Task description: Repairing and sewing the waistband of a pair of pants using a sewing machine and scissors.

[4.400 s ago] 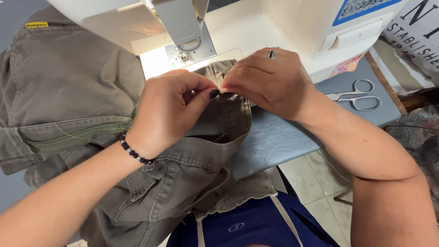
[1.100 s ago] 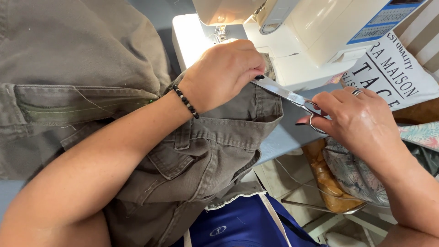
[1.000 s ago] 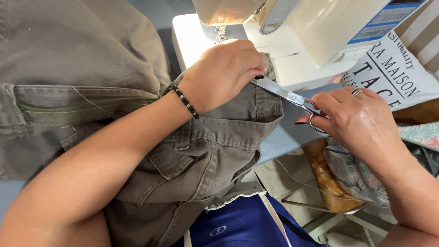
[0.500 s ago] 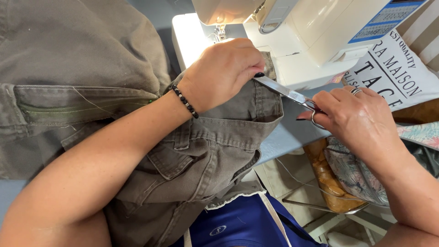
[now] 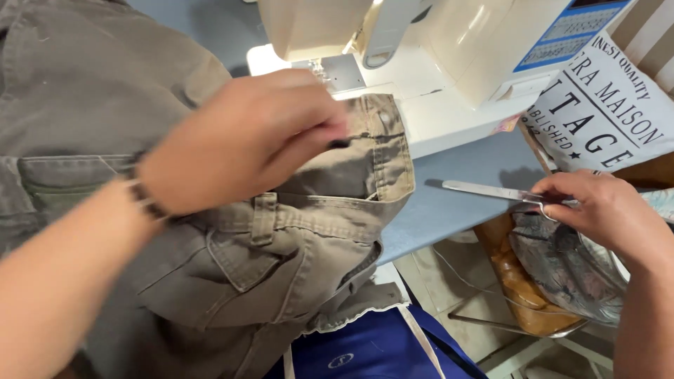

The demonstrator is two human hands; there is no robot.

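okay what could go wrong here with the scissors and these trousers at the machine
The right hand holds silver scissors by the table edge; they could drop or catch something. The left hand grips the olive cotton trousers, which overhang the blue-grey table and could slide off.

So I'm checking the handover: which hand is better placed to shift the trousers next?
Probably the left hand: it rests on the olive trousers, while the right hand holds scissors apart.
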